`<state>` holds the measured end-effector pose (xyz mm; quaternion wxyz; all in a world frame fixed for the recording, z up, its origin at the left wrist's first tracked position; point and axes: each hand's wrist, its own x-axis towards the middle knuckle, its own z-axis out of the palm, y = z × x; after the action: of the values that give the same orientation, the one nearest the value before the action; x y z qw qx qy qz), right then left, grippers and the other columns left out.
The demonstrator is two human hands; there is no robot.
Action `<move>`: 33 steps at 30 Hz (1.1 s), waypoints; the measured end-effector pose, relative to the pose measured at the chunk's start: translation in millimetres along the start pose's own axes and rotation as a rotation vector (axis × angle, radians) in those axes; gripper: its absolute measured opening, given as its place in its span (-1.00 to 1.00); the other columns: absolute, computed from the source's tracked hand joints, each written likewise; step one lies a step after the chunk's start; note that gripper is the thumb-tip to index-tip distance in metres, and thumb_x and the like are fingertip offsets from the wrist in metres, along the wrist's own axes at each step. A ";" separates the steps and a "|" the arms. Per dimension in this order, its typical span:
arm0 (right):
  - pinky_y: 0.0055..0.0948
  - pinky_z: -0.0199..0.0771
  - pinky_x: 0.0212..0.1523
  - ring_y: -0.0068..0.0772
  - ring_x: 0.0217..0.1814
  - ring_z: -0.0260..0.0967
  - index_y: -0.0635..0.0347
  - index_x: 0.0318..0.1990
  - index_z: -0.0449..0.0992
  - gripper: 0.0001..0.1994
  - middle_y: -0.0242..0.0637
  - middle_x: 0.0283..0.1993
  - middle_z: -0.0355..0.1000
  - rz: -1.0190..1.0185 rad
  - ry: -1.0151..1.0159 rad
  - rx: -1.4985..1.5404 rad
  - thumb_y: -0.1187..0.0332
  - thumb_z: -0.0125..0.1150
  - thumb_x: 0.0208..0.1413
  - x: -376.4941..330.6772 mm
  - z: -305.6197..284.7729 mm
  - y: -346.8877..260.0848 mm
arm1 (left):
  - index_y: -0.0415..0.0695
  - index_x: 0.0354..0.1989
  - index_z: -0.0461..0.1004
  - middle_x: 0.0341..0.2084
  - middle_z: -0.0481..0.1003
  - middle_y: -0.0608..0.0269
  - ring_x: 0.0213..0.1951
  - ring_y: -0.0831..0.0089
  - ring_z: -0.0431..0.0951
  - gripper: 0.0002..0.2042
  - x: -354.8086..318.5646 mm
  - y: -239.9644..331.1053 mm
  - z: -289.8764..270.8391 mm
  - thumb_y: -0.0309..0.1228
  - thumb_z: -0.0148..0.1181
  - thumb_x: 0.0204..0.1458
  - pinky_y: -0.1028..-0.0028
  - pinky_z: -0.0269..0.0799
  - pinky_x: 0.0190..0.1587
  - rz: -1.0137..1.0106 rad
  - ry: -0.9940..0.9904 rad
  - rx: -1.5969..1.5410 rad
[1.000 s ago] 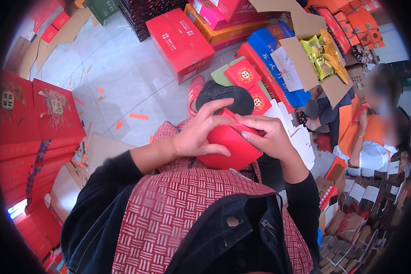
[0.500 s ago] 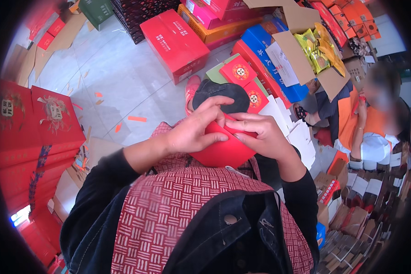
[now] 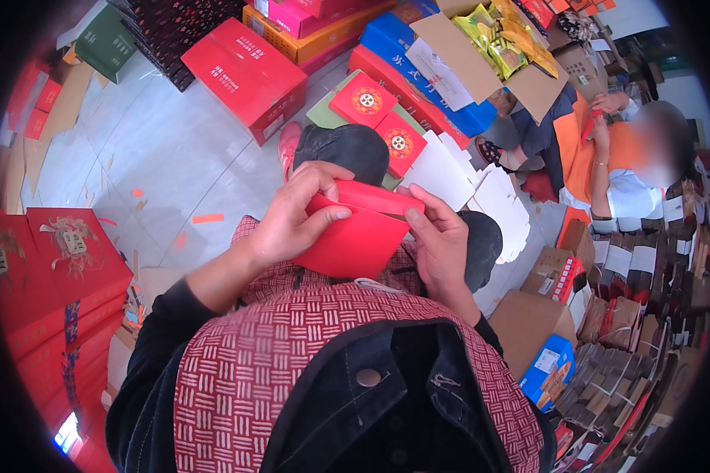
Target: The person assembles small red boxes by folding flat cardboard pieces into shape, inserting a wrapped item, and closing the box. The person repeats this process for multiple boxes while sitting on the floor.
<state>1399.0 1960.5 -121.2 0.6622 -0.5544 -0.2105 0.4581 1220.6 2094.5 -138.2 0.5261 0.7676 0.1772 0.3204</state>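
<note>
Floor (image 3: 173, 150) far left: big red boxes (image 3: 244, 75). Red card sleeve (image 3: 355, 236) held over lap, mid-fold. Left hand (image 3: 292, 221) pinches its top edge, right hand (image 3: 442, 244) pinches right side. Next, probably: press flap down, needs a firm crease.

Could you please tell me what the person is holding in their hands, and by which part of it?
A folded red card piece: the left hand pinches its upper left edge, and the right hand grips its right edge.
</note>
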 end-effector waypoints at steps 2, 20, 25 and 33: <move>-0.47 0.38 0.03 -0.43 0.01 0.36 0.39 0.01 0.41 -0.69 -0.11 0.02 0.40 -0.005 0.106 0.073 0.59 0.13 0.07 -0.4 8.4 6.1 | -0.15 -0.40 0.21 -0.11 0.40 0.04 -0.09 0.25 0.39 -0.75 -1.1 -0.2 4.0 -0.59 0.22 -0.08 0.37 0.27 0.00 0.004 0.032 0.034; -0.40 0.36 0.04 -0.19 -0.01 0.44 0.43 -0.15 0.49 -0.80 0.03 -0.07 0.45 -0.562 -0.019 -0.771 0.55 0.05 0.08 -12.2 -0.3 23.7 | -0.13 -0.28 0.28 0.01 0.32 0.07 0.01 0.33 0.33 -0.76 -5.5 1.0 -0.7 -0.57 0.23 -0.07 0.39 0.22 0.08 -0.112 0.086 -0.503; -0.37 0.39 -0.02 -0.18 -0.08 0.44 0.41 -0.20 0.46 -0.85 0.02 -0.08 0.45 -0.668 -0.109 -0.662 0.59 0.06 0.05 -7.0 -2.9 33.6 | -0.14 -0.23 0.35 0.07 0.27 0.07 0.05 0.33 0.33 -0.68 -5.6 -11.2 -5.8 -0.47 0.35 -0.14 0.35 0.26 0.10 -0.057 -0.079 -0.390; -0.32 0.34 -0.07 -0.15 -0.12 0.36 0.35 -0.28 0.39 -0.93 0.01 -0.08 0.44 -0.748 -0.186 -0.602 0.55 0.03 0.08 4.0 11.5 44.7 | -0.17 -0.12 0.37 0.10 0.24 0.02 0.06 0.23 0.34 -0.62 -3.3 -2.3 -6.4 -0.41 0.34 -0.13 0.29 0.26 0.10 0.022 -0.087 -0.261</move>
<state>1375.2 1968.5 -160.1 0.5700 -0.5644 -0.5765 0.1553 1214.1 2097.9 -139.8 0.6251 0.7076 0.1025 0.3131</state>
